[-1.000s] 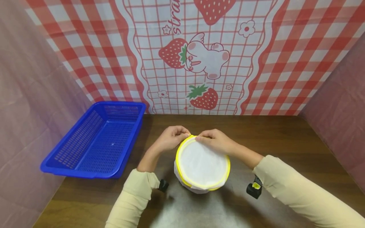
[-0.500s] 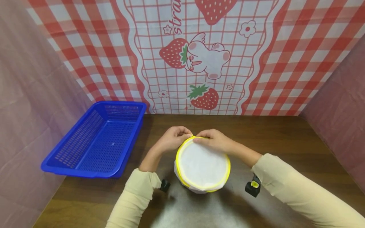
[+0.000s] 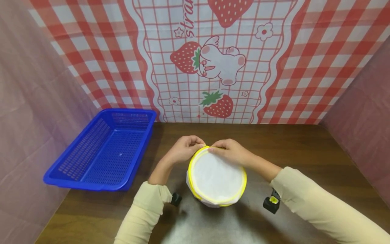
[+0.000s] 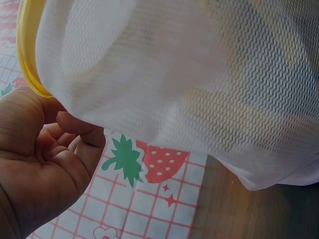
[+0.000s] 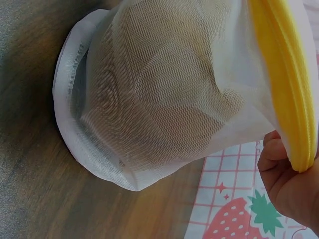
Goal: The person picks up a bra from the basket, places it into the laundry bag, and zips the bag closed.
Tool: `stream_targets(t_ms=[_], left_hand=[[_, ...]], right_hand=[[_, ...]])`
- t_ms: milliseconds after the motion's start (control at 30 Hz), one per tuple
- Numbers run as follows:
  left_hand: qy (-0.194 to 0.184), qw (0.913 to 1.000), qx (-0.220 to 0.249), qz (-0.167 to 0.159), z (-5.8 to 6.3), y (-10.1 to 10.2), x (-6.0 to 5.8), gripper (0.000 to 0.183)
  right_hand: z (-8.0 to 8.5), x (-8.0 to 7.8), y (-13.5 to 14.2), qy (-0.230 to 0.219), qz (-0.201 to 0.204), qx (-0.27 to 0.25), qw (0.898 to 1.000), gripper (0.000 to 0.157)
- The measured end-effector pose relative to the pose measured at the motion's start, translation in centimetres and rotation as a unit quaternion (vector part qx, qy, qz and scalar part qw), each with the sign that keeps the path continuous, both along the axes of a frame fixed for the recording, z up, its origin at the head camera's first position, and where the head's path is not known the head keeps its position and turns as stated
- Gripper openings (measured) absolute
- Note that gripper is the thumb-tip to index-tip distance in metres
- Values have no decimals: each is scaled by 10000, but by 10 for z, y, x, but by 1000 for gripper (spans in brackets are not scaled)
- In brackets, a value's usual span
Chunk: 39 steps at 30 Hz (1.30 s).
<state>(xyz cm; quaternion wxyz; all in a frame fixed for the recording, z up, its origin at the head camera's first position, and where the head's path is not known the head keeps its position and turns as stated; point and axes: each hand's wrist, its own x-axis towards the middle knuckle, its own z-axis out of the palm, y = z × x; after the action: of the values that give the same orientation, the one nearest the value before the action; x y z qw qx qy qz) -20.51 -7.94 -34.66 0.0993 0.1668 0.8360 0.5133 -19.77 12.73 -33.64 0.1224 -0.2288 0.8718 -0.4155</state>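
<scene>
A round white mesh laundry bag (image 3: 217, 176) with a yellow zipper around its top stands in front of me in the head view. At the zipper's far edge, my left hand (image 3: 184, 149) pinches the yellow zipper between thumb and fingers. Just to its right, my right hand (image 3: 230, 150) grips the rim, thumb over the white top and fingers behind. The right wrist view shows the bag's mesh side (image 5: 159, 89), its pale bottom band, and the yellow zipper (image 5: 284, 74) by the right fingers. Mesh fabric (image 4: 149, 74) covers the left fingertips in the left wrist view.
A blue perforated plastic basket (image 3: 150, 135) stands at the left on the brown wooden table (image 3: 292, 145). Behind the table hangs a red-and-white strawberry cloth (image 3: 259, 74). Pink curtains (image 3: 362, 101) close off both sides.
Both hands keep hold of the bag's far edge. The hands and the bag have shifted only very slightly to the right.
</scene>
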Motion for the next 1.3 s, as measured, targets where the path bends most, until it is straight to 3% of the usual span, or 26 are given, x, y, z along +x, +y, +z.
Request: stream_targets(t_ms=[433, 700, 1300], left_hand=[[-58, 10000, -65, -13, -5, -2, -2, 20], [-25, 9999, -88, -58, -4, -1, -1, 19], [-139, 9999, -6, -26, 0, -1, 0, 20]], right_hand=[[0, 0, 0, -124, -36, 90, 9999, 30], [-2, -1, -2, -199, 216, -64, 9995, 30], [2, -1, -3, 160, 16, 137, 9998, 28]])
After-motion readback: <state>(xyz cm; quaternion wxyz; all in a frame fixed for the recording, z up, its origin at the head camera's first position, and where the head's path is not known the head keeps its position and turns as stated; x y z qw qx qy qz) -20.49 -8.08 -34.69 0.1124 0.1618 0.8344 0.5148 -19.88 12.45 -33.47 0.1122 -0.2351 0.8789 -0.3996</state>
